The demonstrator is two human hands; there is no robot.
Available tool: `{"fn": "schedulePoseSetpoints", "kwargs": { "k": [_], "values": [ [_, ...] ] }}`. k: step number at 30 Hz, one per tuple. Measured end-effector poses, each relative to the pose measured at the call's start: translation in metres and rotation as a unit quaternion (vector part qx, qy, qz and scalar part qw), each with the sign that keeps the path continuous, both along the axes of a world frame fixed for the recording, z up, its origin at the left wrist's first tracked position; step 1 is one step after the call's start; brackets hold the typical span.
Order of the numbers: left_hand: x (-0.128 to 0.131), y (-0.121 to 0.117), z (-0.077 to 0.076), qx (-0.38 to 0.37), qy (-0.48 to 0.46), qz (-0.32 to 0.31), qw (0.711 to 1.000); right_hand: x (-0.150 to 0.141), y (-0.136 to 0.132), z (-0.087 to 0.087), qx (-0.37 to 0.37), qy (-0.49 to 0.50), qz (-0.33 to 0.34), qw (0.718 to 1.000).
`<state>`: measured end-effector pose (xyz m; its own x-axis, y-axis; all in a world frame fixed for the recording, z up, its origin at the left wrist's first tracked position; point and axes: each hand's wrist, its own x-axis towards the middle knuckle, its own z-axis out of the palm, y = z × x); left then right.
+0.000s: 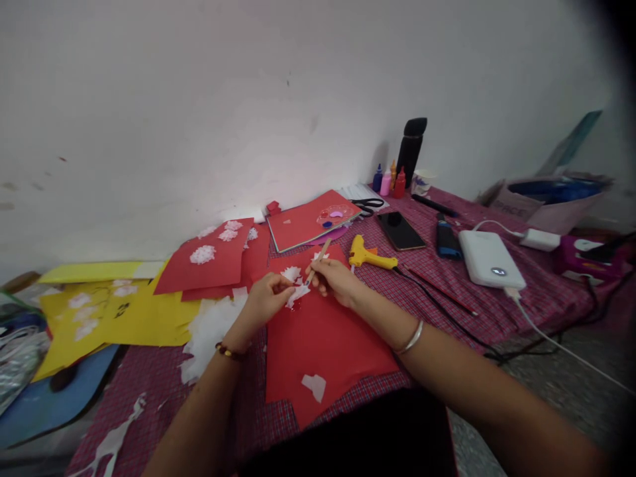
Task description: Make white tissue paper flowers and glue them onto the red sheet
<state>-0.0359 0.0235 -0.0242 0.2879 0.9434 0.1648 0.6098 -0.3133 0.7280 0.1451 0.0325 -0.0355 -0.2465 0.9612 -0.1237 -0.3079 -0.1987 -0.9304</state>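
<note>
My left hand (267, 301) is closed in a pinch at the edge of a small white paper piece (297, 295). A thin, light wood-coloured stick (325, 248) slants up out of my right hand (332, 281), whose fingers are wrapped round it. Its lower, darker end meets the white piece; whether it is a brush or a pencil I cannot make out. Both hands are over a red paper sheet (322, 338) with ruffled white paper clusters (291, 273) near its top. A pale scrap (315, 387) lies at the sheet's lower edge.
White tissue paper (213, 331) lies to the left, below red sheets (213, 255) with white paper flowers. Yellow paper (154, 311) is farther left. To the right are a yellow glue gun (370, 255), a phone (400, 230), a white power bank (491, 258) and trailing cables.
</note>
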Motion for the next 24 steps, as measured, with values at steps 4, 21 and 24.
{"fn": "schedulePoseSetpoints", "kwargs": {
  "k": [4, 21, 24],
  "values": [
    [0.004, 0.002, -0.014, 0.026, 0.079, -0.024, 0.996, -0.002, 0.005, -0.006, 0.040, -0.087, -0.029, 0.995],
    [0.006, 0.009, -0.026, -0.002, 0.048, -0.004, 0.999, -0.006, -0.001, -0.012, 0.268, -0.343, -0.003, 0.900],
    [0.006, 0.009, -0.028, -0.011, 0.035, -0.002, 0.999, -0.007, -0.002, -0.012, 0.278, -0.355, 0.000, 0.892]
  ]
}}
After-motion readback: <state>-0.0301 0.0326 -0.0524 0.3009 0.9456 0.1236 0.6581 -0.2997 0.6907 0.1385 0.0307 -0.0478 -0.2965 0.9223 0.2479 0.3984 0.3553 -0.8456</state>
